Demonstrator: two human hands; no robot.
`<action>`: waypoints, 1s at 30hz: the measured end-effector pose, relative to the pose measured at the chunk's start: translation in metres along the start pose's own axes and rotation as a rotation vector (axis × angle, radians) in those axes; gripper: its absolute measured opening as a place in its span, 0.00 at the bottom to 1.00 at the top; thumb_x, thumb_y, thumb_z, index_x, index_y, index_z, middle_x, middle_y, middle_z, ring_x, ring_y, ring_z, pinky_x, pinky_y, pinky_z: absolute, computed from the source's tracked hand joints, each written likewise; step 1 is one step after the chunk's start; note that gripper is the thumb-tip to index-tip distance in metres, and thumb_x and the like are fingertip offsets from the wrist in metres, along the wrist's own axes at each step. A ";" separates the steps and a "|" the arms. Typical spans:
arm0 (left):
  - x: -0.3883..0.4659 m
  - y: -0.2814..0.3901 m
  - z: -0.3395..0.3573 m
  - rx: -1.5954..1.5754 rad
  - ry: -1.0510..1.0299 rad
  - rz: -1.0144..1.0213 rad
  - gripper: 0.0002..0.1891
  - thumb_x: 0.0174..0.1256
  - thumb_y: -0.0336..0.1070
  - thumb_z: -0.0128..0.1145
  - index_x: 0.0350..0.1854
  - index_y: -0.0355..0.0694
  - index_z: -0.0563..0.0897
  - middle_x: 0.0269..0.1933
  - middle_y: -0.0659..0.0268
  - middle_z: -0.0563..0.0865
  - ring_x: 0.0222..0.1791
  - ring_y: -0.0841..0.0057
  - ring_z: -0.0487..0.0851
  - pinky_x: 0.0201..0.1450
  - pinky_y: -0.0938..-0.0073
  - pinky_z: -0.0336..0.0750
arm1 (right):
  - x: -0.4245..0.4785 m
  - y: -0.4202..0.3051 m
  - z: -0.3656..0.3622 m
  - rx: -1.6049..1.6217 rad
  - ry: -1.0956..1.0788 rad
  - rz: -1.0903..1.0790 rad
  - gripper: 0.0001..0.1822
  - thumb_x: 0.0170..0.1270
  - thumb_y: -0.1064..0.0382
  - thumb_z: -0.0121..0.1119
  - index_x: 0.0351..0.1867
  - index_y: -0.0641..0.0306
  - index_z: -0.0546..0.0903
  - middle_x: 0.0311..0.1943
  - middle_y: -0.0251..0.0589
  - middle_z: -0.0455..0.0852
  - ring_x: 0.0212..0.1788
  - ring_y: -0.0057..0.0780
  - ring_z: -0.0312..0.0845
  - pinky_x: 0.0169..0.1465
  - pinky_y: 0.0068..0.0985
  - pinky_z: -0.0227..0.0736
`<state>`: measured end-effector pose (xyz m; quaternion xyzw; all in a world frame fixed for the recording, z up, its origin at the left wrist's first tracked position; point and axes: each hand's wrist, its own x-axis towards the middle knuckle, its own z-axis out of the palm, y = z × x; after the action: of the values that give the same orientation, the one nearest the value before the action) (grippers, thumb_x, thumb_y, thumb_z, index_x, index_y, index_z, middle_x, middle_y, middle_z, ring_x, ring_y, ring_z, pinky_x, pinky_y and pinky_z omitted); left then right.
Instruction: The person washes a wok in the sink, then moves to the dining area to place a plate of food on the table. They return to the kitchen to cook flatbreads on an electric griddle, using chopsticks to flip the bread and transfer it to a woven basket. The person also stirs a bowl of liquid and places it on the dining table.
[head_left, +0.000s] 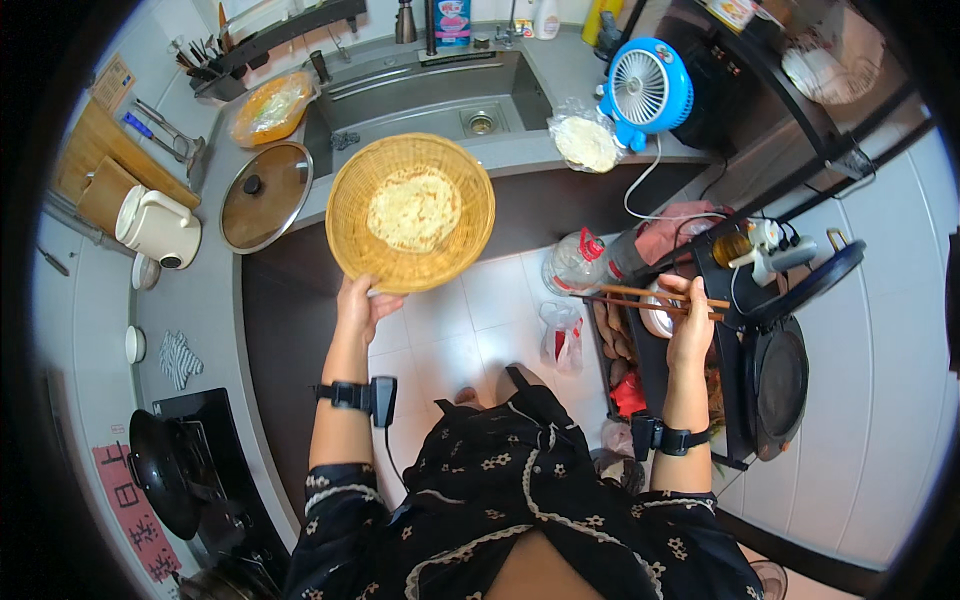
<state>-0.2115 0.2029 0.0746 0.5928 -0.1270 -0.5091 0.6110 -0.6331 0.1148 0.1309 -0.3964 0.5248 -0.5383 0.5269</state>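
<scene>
My left hand (363, 306) grips the near rim of a round woven basket (345, 240), which I hold up over the floor by the counter's edge. A browned flatbread (415, 209) lies inside the basket. My right hand (691, 319) holds a pair of wooden chopsticks (637, 297), their tips pointing left. Beneath the chopsticks, a white round container (658, 319) stands on the black rack, partly hidden. To the right of that hand is an electric griddle pan (780, 382) with its dark lid (817, 281) raised.
A steel sink (427, 112) lies beyond the basket. On the counter are a glass lid (266, 196), a white kettle (159, 227), a blue fan (649, 86) and plastic-wrapped pale dough or flatbread (586, 142). A large plastic bottle (574, 262) and plastic bag (561, 337) are on the floor. A wok (169, 472) sits left.
</scene>
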 end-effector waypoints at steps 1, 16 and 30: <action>0.019 0.003 0.000 -0.036 -0.003 0.013 0.28 0.59 0.33 0.46 0.63 0.34 0.56 0.45 0.43 0.80 0.30 0.57 0.86 0.28 0.69 0.85 | 0.011 0.002 0.008 -0.023 0.008 -0.009 0.24 0.71 0.48 0.43 0.41 0.69 0.81 0.39 0.44 0.84 0.41 0.28 0.80 0.46 0.21 0.75; 0.137 0.023 0.032 -0.058 0.115 -0.084 0.27 0.61 0.37 0.47 0.62 0.33 0.60 0.51 0.46 0.77 0.36 0.55 0.86 0.29 0.71 0.85 | 0.274 0.127 0.040 -0.349 0.091 0.039 0.14 0.69 0.54 0.49 0.42 0.61 0.81 0.28 0.35 0.82 0.18 0.19 0.70 0.17 0.19 0.66; 0.108 0.056 0.037 0.369 0.522 0.407 0.18 0.69 0.37 0.49 0.58 0.39 0.66 0.36 0.66 0.77 0.13 0.83 0.75 0.09 0.88 0.63 | 0.364 0.176 0.080 -0.119 0.016 0.523 0.16 0.53 0.55 0.69 0.34 0.64 0.78 0.22 0.31 0.74 0.15 0.18 0.62 0.13 0.18 0.58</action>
<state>-0.1644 0.0846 0.0838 0.7653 -0.1715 -0.1778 0.5944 -0.5759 -0.2363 -0.0775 -0.2732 0.6443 -0.3552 0.6198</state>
